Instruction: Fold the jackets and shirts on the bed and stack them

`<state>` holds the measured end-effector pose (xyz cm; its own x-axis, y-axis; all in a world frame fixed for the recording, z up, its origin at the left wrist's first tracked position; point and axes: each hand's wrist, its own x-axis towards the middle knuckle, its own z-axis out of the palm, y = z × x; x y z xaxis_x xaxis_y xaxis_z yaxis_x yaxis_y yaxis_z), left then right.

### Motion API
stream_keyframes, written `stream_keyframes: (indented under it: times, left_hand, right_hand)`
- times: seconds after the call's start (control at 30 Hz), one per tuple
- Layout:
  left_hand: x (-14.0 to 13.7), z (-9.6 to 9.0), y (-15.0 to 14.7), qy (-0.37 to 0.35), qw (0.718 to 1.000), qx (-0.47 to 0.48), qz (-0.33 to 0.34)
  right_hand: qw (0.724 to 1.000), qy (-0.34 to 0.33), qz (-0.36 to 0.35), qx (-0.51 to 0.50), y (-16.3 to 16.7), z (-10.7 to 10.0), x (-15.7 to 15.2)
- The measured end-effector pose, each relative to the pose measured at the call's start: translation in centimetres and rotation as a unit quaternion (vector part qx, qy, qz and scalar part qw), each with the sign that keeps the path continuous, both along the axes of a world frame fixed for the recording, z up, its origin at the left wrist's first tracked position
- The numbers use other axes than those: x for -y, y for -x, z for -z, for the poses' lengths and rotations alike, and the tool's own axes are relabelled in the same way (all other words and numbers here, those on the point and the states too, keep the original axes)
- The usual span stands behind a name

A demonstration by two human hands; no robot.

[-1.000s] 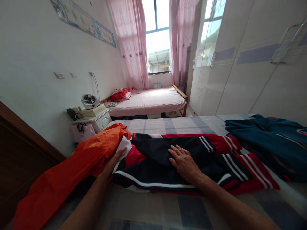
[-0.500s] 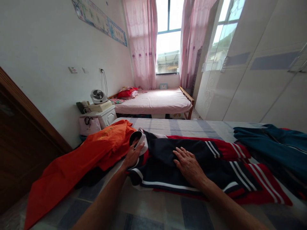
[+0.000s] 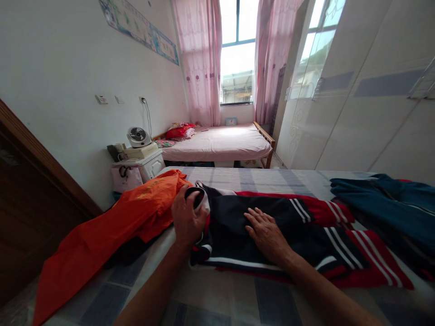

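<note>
A navy jacket (image 3: pixel 231 217) with red parts and white stripes lies on the checked bedspread in front of me, its striped sleeves pointing right. My left hand (image 3: pixel 188 217) curls round the white-edged collar (image 3: pixel 205 201) at the jacket's left end, thumb on the near side. Spread flat on the jacket's middle, my right hand (image 3: pixel 267 231) presses down with its fingers apart. An orange garment (image 3: pixel 136 210) stretches out just left of my left hand. Over at the right lies a teal jacket (image 3: pixel 401 199) with a zip.
The checked bedspread (image 3: pixel 234 299) covers the near bed. Beyond stands a second bed (image 3: pixel 220 145) with pink sheets. A small fan (image 3: pixel 138 136) sits on a white cabinet (image 3: pixel 152 165) at the left. Wardrobe doors (image 3: pixel 356 122) line the right side.
My left hand has turned upright and closed round the collar, folding the jacket's left end a little to the right. My right hand stays in place on the cloth.
</note>
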<state>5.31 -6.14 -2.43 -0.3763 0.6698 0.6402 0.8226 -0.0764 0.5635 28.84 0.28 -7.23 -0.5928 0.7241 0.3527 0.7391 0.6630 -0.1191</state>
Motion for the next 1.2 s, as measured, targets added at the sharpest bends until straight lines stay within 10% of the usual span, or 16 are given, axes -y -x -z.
stream_keyframes:
  times: [0.23, 1.2]
  left_hand:
    - [-0.8, 1.3, 4.3, 0.160, 0.956, 0.243, -0.049]
    - [-0.5, 1.1, 5.2, 0.162, 0.942, 0.293, -0.011]
  right_hand:
    - [1.000, 0.001, 0.003, -0.012, 0.1, -0.3, 0.2]
    - [1.000, 0.011, 0.004, -0.019, 0.1, -0.2, 0.2]
